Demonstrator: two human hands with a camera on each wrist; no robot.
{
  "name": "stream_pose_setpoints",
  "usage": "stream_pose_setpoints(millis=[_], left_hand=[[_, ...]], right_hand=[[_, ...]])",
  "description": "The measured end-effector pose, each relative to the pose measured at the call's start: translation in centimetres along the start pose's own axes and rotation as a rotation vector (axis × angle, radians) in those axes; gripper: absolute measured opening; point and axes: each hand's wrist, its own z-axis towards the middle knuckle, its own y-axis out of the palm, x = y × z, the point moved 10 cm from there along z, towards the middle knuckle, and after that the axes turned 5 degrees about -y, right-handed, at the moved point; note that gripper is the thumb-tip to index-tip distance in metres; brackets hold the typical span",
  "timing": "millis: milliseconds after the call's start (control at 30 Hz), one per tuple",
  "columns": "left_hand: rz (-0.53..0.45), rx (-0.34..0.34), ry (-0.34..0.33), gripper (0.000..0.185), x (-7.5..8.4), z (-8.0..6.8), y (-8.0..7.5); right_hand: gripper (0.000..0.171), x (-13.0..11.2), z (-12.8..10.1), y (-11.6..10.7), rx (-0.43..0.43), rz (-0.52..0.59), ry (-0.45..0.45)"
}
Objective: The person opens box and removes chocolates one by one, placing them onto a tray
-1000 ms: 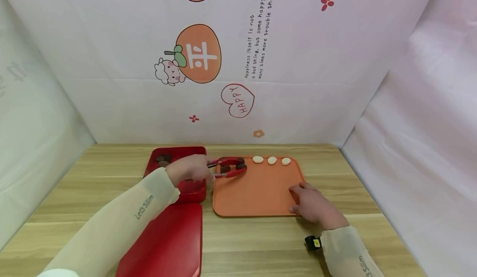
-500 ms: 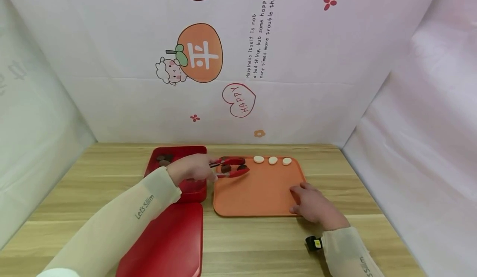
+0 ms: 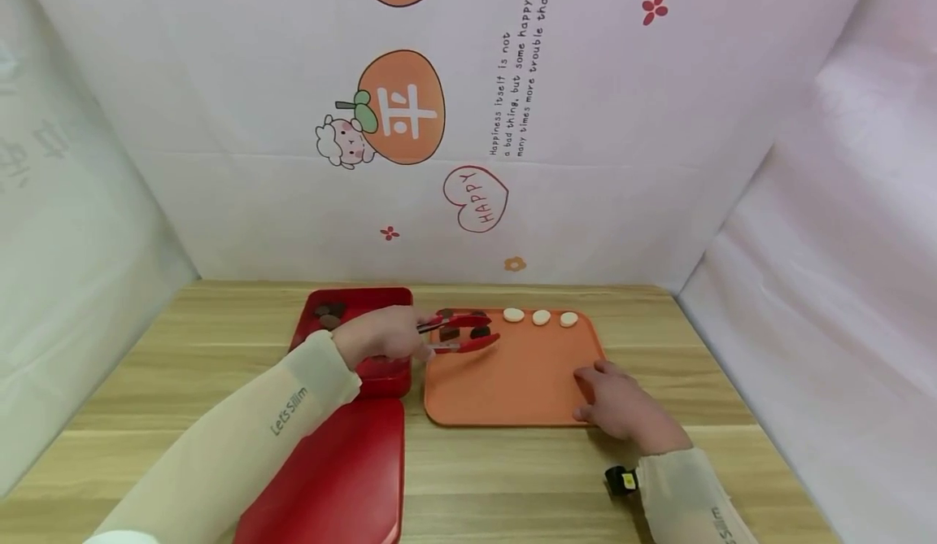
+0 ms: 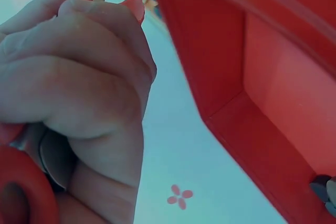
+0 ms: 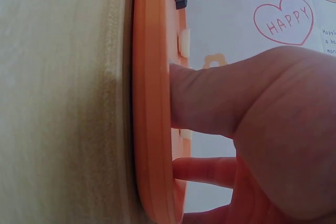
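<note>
My left hand grips a pair of red-tipped tongs, which reach over the left part of an orange tray. The tong tips are spread, with a small dark piece between them on the tray. Other dark pieces, one of them a brown block, lie close by, partly hidden by the tongs. In the left wrist view, fingers wrap the tongs, and a red handle end shows below. My right hand rests on the tray's right side, its thumb touching the tray near the edge.
Left of the tray stands a red box with several dark pieces at its back left. A red lid lies in front of it. Three white oval pieces, the middle one among them, line the tray's back edge. White walls surround the table.
The tong tips have spread apart around the dark piece, which now lies between them on the tray. The head view has shifted slightly. The right hand has stayed at the tray.
</note>
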Motion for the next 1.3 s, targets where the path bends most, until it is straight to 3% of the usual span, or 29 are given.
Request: stream_pose_setpoints(millis=[133,300,433,567,767,900,1033,1200,1300], left_hand=[[0.011,0.019,0.019,0.076,0.3,-1.4,-1.3],[-0.038,0.084,0.067,0.071,-0.3,-3.6,-5.0],[0.031,0.177,0.073,0.076,-2.1,-5.3,-8.1],[0.071,0.195,0.014,0.077,-5.0,-6.3,-9.7],[0.136,0.219,0.006,0.073,-8.3,-7.3,-10.7],[0.162,0.237,0.006,0.071,-9.9,-8.0,-10.8],[0.239,0.244,-0.034,0.074,-11.4,-8.3,-10.6],[0.331,0.248,-0.1,0.074,-13.0,-8.3,-10.3],[0.375,0.261,-0.111,0.073,-13.2,-8.3,-10.2]], right_hand=[[0.059,0.1,0.0,0.1,0.003,0.003,0.0],[0.059,0.2,0.0,0.1,0.005,-0.004,-0.002],[0.06,0.1,0.1,0.0,0.002,-0.007,-0.005],[0.06,0.1,0.0,-0.1,0.002,-0.003,-0.004],[0.06,0.1,0.0,0.0,-0.009,-0.003,0.004],[0.06,0.1,0.0,0.1,-0.012,-0.003,0.007],[0.06,0.2,0.0,0.1,-0.005,-0.007,0.007],[0.06,0.2,0.0,0.1,-0.001,-0.008,0.006],[0.061,0.2,0.1,0.1,-0.004,-0.008,0.009]])
